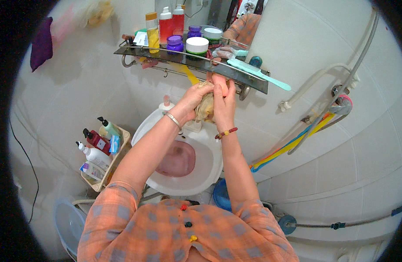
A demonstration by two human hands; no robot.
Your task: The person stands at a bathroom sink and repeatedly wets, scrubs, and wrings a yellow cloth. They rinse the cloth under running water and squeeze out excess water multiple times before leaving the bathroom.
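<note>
Beneath the glass shelf my left hand grips a crumpled, thin beige cloth. Right beside it, my right hand has its thumb and fingers around a smooth pink object. The shelf edge hides the upper part of that object, and I cannot tell what it is. Both hands are above the back of a white washbasin, in which a pink basin sits.
Pump bottles, jars and a mint-green comb crowd the shelf. A beige basket of bottles stands left of the washbasin. A grey shower hose hangs at right. A blue bucket and a pale tub are below.
</note>
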